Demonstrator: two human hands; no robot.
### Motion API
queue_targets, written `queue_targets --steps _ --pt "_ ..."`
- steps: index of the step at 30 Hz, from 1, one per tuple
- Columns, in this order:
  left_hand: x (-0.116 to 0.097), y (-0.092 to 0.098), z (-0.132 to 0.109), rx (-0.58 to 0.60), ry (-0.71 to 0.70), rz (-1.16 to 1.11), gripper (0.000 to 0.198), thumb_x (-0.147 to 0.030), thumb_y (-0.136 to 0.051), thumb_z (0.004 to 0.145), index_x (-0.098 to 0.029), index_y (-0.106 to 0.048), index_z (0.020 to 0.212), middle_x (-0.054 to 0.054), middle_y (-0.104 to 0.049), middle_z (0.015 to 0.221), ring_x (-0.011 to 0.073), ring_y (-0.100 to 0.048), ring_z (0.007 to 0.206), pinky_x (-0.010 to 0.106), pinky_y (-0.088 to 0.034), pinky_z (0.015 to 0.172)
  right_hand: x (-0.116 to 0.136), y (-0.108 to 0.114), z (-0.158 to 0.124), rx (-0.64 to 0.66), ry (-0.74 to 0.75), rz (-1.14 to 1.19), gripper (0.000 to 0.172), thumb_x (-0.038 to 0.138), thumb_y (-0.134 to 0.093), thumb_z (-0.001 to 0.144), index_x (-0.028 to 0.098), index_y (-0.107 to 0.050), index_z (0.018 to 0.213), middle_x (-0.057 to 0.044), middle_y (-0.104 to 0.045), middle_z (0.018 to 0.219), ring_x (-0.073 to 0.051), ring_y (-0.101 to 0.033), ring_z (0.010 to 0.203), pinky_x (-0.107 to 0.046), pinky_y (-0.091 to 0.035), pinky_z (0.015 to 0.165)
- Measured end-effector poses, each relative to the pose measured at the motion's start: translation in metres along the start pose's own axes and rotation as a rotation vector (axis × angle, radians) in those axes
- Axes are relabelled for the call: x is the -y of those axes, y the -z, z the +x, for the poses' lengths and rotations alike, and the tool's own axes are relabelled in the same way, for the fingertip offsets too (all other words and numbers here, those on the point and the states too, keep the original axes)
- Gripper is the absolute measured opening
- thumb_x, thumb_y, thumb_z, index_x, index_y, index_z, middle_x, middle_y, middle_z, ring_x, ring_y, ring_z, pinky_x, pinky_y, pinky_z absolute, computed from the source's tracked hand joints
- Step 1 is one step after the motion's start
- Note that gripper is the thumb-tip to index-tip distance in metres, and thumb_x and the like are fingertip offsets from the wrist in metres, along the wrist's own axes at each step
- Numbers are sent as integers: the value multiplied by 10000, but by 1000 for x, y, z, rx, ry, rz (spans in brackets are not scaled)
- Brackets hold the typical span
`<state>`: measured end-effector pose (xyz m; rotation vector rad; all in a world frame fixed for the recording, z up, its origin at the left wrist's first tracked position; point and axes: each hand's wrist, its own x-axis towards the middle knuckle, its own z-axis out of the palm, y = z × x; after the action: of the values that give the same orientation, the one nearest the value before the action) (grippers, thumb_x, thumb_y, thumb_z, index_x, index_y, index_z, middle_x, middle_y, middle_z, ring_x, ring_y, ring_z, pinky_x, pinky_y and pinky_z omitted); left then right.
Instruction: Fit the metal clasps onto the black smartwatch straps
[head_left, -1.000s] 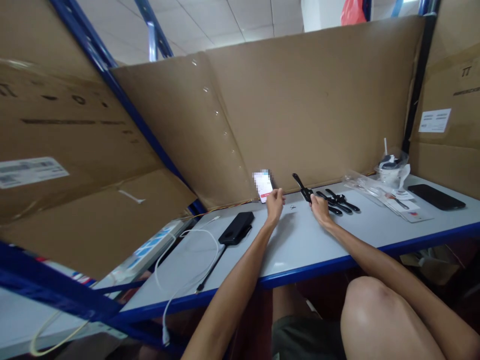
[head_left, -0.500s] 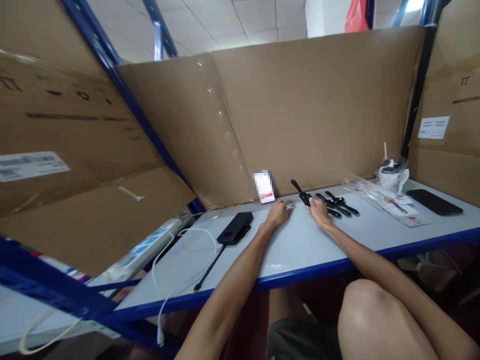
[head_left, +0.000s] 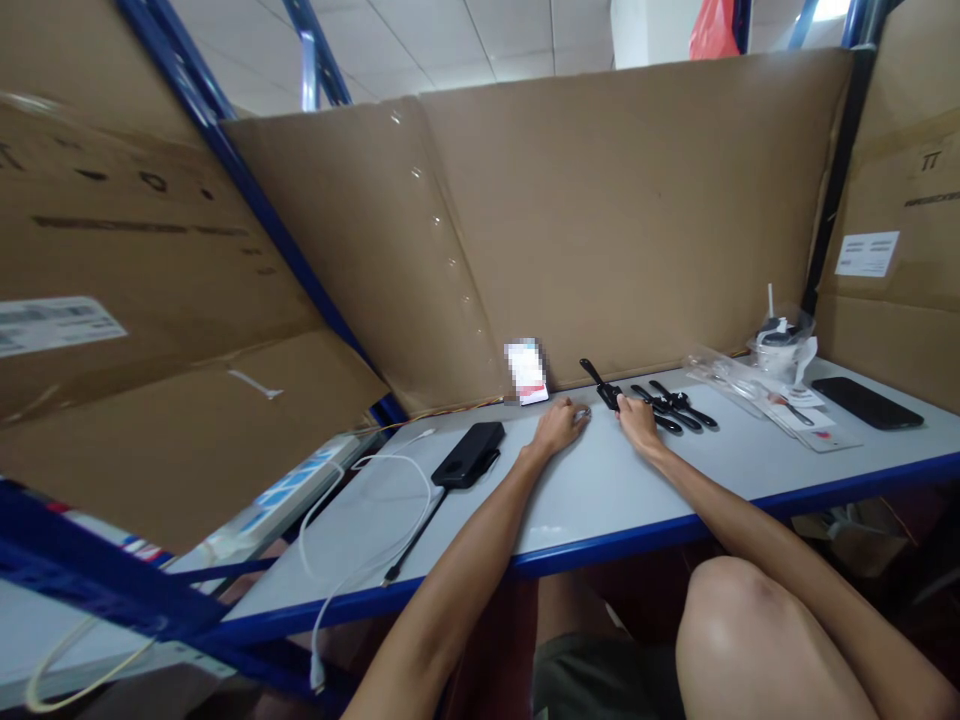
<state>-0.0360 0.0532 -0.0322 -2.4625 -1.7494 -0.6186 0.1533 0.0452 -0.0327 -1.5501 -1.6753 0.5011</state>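
My right hand is closed around a black spokeshave, whose far handle points up and left over the grey tabletop. Two more black tools of like shape, the loose spokeshaves, lie crossed just right of that hand. To the left, my left hand rests low on the table with its fingers curled together. A tiny shiny metal piece shows at its fingertips, too small to name. Behind that hand a lit phone leans against the cardboard, its screen blurred.
A black power bank with a cable and a white cord lie on the left. Clear plastic packets, a lidded cup and a dark phone stand right. Cardboard walls the back; the table has a blue edge.
My left fingers, stretched apart by the metal piece before, have now curled in around it. My right hand and the spokeshave have barely moved.
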Motion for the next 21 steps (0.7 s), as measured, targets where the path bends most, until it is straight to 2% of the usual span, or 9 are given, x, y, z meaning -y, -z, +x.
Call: queue_targets --steps 3,6,10,15,21 --pt "-2 -1 2 15 15 -13 248 -304 -516 917 -228 -704 1060 88 -621 1034 206 -605 937 288 -447 785 0 0 0 7 -5 -4 515 343 -293 1014 164 -761 893 -85 -747 843 -194 -669 811 -243 -427 744" --pt "-4 -1 4 21 53 1 219 -224 -504 904 -194 -685 1024 102 -634 1033 206 -613 902 294 -446 767 0 -1 1 12 -9 -9 507 348 -300 1015 168 -762 911 -88 -748 858 -195 -670 829 -241 -423 756" --pt "-7 1 4 47 93 40 223 -168 -475 893 -166 -647 1036 129 -646 1078 229 -618 960 313 -448 802 -1 -2 1 9 0 -16 505 340 -303 1016 160 -760 894 -94 -749 875 -194 -669 841 -239 -413 753" --pt "-11 4 1 96 180 117 253 -245 -453 923 -164 -601 1113 162 -639 1140 253 -626 1008 337 -459 834 0 -1 0 12 -3 -12 532 332 -278 1018 148 -757 878 -95 -750 862 -194 -662 798 -246 -407 718" --pt "-12 4 -1 133 164 214 293 -127 -418 885 -126 -554 1145 197 -635 1137 273 -632 1020 351 -462 849 1 0 -1 8 7 -21 531 324 -283 1019 153 -756 849 -92 -748 855 -190 -654 793 -239 -400 714"
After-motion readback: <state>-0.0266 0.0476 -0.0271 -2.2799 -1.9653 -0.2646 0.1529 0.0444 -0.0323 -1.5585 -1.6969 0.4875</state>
